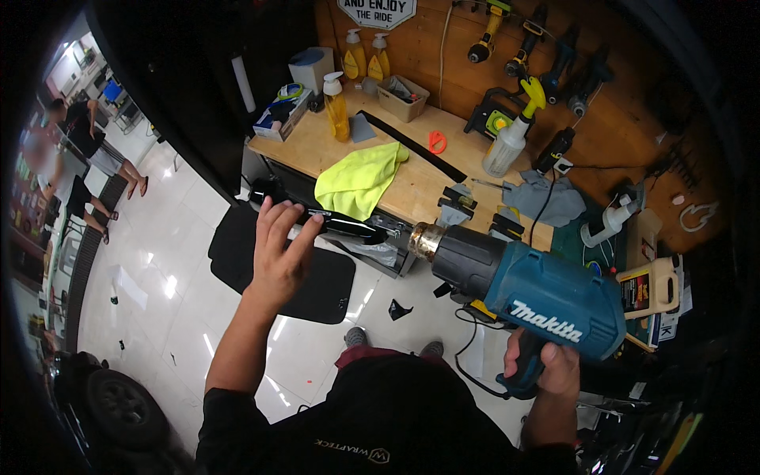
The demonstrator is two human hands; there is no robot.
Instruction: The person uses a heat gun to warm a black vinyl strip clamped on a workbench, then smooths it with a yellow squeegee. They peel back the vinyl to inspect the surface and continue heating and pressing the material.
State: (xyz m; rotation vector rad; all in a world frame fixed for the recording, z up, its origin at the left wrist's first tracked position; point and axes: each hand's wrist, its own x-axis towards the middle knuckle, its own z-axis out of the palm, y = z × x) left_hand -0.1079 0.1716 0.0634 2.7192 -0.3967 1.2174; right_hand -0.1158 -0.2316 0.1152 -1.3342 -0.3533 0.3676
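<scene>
One long, glossy black part (348, 228) is held in the left hand (281, 249), its fingers laid over the upper side, in front of the tabletop (419, 190); well apart from that hand, the right hand (546, 368) is wrapped around the handle of a blue-and-black heat gun (546, 293); the gun's scorched metal nozzle (425, 241) points left, near the part's right end; beyond lie a bright yellow cloth (360, 178) and a flat black strip (416, 148); a spray bottle (509, 146) stands to their right.
</scene>
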